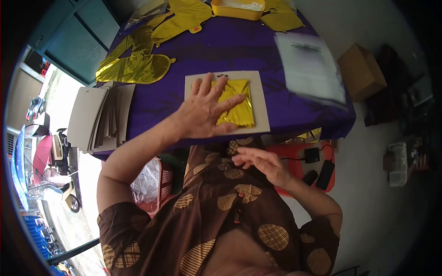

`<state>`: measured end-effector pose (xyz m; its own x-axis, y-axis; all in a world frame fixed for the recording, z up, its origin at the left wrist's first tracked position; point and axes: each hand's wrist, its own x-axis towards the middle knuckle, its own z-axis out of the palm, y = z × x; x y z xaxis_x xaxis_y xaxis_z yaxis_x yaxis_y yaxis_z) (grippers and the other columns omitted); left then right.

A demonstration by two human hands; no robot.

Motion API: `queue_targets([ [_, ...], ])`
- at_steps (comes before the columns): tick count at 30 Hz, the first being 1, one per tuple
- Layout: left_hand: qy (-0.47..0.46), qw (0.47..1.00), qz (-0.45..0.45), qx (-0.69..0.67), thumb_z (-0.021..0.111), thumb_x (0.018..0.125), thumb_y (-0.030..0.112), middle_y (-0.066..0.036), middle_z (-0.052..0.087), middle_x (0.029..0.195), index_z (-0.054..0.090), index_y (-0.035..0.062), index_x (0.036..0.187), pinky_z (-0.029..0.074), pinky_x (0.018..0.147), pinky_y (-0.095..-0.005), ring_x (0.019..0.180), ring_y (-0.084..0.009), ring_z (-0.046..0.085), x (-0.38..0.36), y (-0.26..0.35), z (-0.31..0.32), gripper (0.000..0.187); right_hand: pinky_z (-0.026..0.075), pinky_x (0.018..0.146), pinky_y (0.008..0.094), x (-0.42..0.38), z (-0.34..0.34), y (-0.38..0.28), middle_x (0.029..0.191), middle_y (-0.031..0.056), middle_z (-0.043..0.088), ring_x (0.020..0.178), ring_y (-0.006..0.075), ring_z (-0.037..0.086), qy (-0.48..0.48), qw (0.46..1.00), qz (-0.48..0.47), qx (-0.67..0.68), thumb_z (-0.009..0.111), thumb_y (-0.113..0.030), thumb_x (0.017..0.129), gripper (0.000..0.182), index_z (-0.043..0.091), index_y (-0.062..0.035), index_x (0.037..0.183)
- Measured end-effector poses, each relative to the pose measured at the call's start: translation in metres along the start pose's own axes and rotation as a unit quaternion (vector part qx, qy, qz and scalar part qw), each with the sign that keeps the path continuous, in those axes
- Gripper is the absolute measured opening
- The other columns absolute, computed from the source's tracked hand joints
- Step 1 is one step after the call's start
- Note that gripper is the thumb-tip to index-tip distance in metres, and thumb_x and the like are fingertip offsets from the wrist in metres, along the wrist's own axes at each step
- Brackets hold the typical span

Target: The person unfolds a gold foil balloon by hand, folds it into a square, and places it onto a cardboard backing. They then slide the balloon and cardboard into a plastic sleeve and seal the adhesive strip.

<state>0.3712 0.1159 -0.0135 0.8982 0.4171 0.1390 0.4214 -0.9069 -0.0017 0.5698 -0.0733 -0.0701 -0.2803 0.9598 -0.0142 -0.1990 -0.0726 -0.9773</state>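
A folded gold foil balloon lies on a grey-brown card with a small hanger cut-out at its far edge. My left hand rests palm down over the card and the foil, fingers spread. Held in the air in front of my body, off the table's near edge, is my right hand; its fingers are loosely extended and nothing shows in them.
Several flat gold foil balloons lie at the far left on the purple cloth. A card stack stands left, clear plastic bags lie right, and a yellow tray sits behind. Below are a red stool and a pink basket.
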Motion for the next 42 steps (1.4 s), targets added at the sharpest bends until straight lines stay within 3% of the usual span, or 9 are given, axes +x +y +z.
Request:
queue_targets([
  [3,0.040,0.999,0.005,-0.013,0.049,0.090,0.067,-0.031,0.030,0.150,0.042,0.0289,0.149,0.024,0.109,-0.0651,0.136,-0.0585,0.027,-0.003,0.047,0.007,0.070,0.049,0.094,0.0385,-0.006,-0.003,0.030,0.133,0.0202,0.058,0.118,0.0271,0.060,-0.005,0.997,-0.031,0.073,0.040,-0.046,0.105,0.060,0.041,0.0030,0.140],
  [4,0.057,0.998,0.013,-0.011,0.048,0.089,0.068,-0.031,0.032,0.148,0.044,0.0277,0.149,0.026,0.106,-0.0639,0.132,-0.0578,0.031,-0.003,0.061,0.009,0.072,0.051,0.090,0.0400,-0.005,0.007,0.029,0.133,0.0161,0.058,0.116,0.0256,0.061,0.054,0.982,-0.032,0.179,0.033,-0.048,0.106,0.060,0.039,-0.0025,0.143],
  [7,0.071,0.997,0.000,-0.017,0.047,0.089,0.070,-0.031,0.033,0.147,0.044,0.0276,0.148,0.026,0.105,-0.0641,0.130,-0.0573,0.032,-0.002,0.083,0.012,0.073,0.052,0.087,0.0405,-0.006,0.014,0.011,0.131,0.0112,0.059,0.112,0.0232,0.062,0.176,0.943,-0.031,0.282,0.028,-0.045,0.106,0.055,0.040,-0.0074,0.144],
  [17,0.050,0.999,-0.013,-0.009,0.041,0.091,0.073,-0.032,0.031,0.150,0.040,0.0282,0.151,0.019,0.109,-0.0661,0.133,-0.0606,0.028,-0.001,0.084,0.017,0.075,0.056,0.085,0.0394,0.001,0.027,0.009,0.134,0.0095,0.055,0.113,0.0226,0.062,0.162,0.924,-0.093,0.335,0.028,-0.041,0.107,0.052,0.036,-0.0083,0.146],
  [32,-0.012,0.999,-0.027,-0.032,0.036,0.092,0.074,-0.033,0.025,0.154,0.032,0.0237,0.155,0.017,0.112,-0.0665,0.138,-0.0630,0.019,-0.001,0.085,0.006,0.080,0.056,0.080,0.0424,0.007,0.022,0.020,0.110,0.0144,0.064,0.095,0.0258,0.067,0.167,0.935,-0.071,0.304,0.028,-0.035,0.108,0.045,0.044,-0.0023,0.135],
  [35,-0.039,0.989,-0.055,-0.130,0.037,0.092,0.075,-0.033,0.019,0.157,0.024,0.0205,0.157,0.013,0.116,-0.0627,0.143,-0.0583,0.014,0.005,0.081,-0.010,0.085,0.052,0.088,0.0420,0.004,0.011,0.026,0.123,0.0114,0.062,0.107,0.0243,0.063,0.123,0.938,-0.084,0.314,0.035,-0.033,0.107,0.039,0.053,-0.0039,0.126],
  [38,-0.033,0.958,-0.086,-0.271,0.038,0.092,0.074,-0.032,0.015,0.159,0.018,0.0176,0.158,0.012,0.118,-0.0605,0.147,-0.0505,0.013,0.016,0.061,-0.045,0.089,0.048,0.098,0.0452,-0.001,0.014,0.007,0.133,0.0137,0.058,0.118,0.0271,0.059,0.219,0.921,-0.068,0.314,0.037,-0.031,0.106,0.042,0.050,-0.0010,0.133],
  [40,0.026,0.957,-0.105,-0.270,0.042,0.094,0.069,-0.032,0.019,0.158,0.028,0.0097,0.155,0.021,0.118,-0.0535,0.148,-0.0432,0.018,0.029,0.041,-0.052,0.086,0.052,0.089,0.0414,-0.011,-0.006,0.018,0.119,0.0130,0.062,0.103,0.0236,0.064,0.286,0.948,-0.060,0.130,0.034,-0.030,0.107,0.041,0.051,0.0000,0.130],
  [42,0.063,0.950,-0.108,-0.286,0.046,0.095,0.064,-0.032,0.031,0.153,0.042,0.0044,0.147,0.030,0.115,-0.0487,0.145,-0.0421,0.027,0.046,0.022,-0.055,0.079,0.051,0.091,0.0394,-0.020,-0.011,0.005,0.119,0.0135,0.062,0.106,0.0220,0.063,0.294,0.941,-0.075,0.150,0.035,-0.026,0.108,0.039,0.053,0.0022,0.126],
])
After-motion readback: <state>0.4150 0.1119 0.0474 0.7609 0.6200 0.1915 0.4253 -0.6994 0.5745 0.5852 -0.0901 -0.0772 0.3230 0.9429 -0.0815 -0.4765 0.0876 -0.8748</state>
